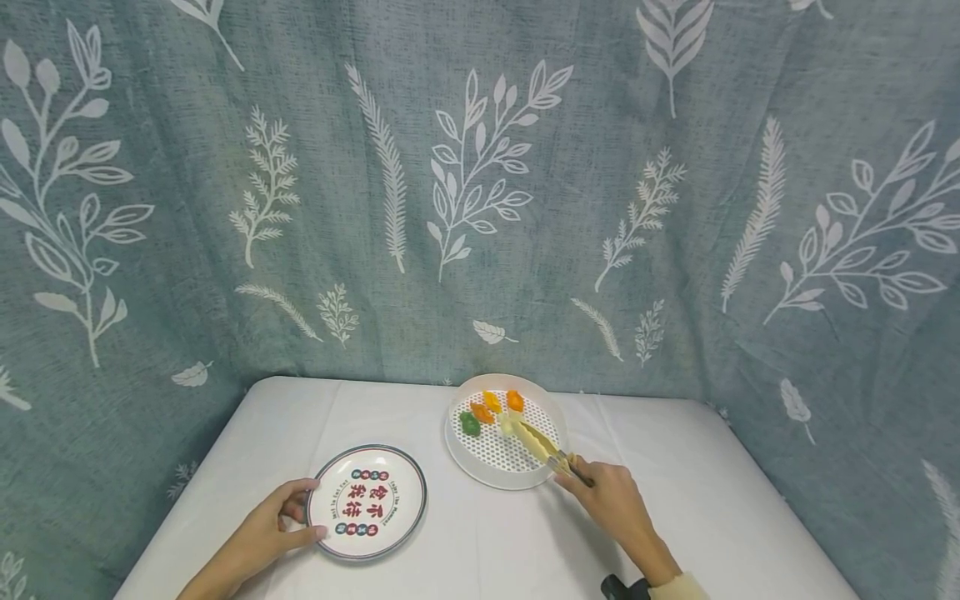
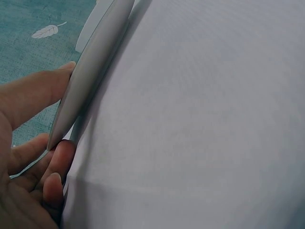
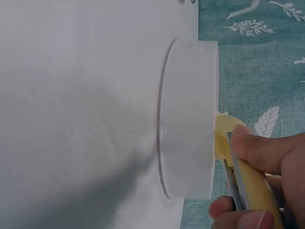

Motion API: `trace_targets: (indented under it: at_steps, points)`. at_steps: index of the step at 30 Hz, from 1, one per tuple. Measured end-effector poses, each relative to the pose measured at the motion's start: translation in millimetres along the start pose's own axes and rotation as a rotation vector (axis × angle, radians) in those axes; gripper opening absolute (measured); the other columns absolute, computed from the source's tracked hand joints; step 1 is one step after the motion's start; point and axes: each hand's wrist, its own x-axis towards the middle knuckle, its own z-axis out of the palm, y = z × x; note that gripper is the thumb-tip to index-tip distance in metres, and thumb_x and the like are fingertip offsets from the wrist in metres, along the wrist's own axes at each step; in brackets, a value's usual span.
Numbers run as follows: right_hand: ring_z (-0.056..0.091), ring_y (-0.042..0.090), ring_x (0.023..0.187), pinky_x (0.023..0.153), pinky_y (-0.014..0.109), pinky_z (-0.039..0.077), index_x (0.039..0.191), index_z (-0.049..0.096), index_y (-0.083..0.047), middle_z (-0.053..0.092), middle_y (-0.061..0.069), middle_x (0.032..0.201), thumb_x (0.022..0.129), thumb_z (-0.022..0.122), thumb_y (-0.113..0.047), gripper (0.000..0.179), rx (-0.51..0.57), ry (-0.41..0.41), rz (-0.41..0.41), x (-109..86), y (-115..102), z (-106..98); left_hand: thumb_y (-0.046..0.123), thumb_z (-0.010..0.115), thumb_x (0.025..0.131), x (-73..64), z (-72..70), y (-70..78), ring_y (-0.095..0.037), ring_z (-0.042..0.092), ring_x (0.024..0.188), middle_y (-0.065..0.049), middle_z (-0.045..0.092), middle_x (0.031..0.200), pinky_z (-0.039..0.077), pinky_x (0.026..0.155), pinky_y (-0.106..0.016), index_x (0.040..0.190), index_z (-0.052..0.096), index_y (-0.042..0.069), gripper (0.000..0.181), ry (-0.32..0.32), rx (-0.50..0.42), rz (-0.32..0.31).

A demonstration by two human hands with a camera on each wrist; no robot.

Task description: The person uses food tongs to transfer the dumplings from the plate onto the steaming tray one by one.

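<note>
My left hand point(image 1: 262, 527) holds a round white plate point(image 1: 406, 500) with a dark rim and red lettering by its left edge. In the left wrist view the thumb lies on one face of the plate point(image 2: 90, 71) and fingertips are at its lower edge. My right hand point(image 1: 611, 497) grips yellow and metal tongs point(image 1: 534, 442), which reach over a round white steamer basket point(image 1: 480, 472) with a perforated floor. At their tips is a pale yellow lump point(image 1: 507, 422). Beside it in the basket lie a green lump point(image 1: 470, 424), a yellow one point(image 1: 492, 402) and two orange ones point(image 1: 515, 400).
A white cloth covers the table point(image 1: 465, 542). The basket stands near its back edge, to the right of the plate. A blue-green curtain point(image 1: 337, 208) with white leaf patterns hangs behind and on both sides.
</note>
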Motion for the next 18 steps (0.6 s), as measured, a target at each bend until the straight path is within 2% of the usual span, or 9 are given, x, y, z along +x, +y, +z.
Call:
trace_targets:
  at_steps: [3, 8, 18]
  points:
    - [0.041, 0.012, 0.055, 0.049, 0.026, 0.036, 0.123, 0.07, 0.003, 0.066, 0.0, 0.069, 0.09, 0.08, -0.036, 0.052, -0.005, -0.009, 0.006, 2.8, -2, 0, 0.031, 0.093, 0.074, 0.3, -0.4, -1.0, -0.018, 0.051, 0.09, -0.003, 0.059, 0.097, 0.045, 0.074, -0.026, 0.145, 0.051, 0.004, 0.086, -0.001, 0.004, 0.003]
    - [0.043, 0.013, 0.055, 0.05, 0.027, 0.036, 0.124, 0.07, 0.003, 0.056, -0.004, 0.063, 0.091, 0.079, -0.037, 0.053, -0.03, -0.05, 0.033, 5.7, -4, -1, 0.031, 0.093, 0.074, 0.9, -0.2, -2.2, -0.018, 0.051, 0.091, -0.003, 0.059, 0.098, 0.045, 0.076, -0.026, 0.145, 0.052, 0.004, 0.087, -0.003, 0.003, 0.003]
    - [0.043, 0.014, 0.052, 0.048, 0.028, 0.037, 0.121, 0.073, 0.002, 0.048, -0.002, 0.058, 0.091, 0.079, -0.038, 0.051, -0.043, -0.08, 0.048, 11.3, -4, -2, 0.031, 0.093, 0.074, 0.9, -0.2, -2.4, -0.017, 0.052, 0.091, -0.002, 0.06, 0.099, 0.045, 0.075, -0.025, 0.145, 0.052, 0.004, 0.086, -0.002, -0.006, 0.01]
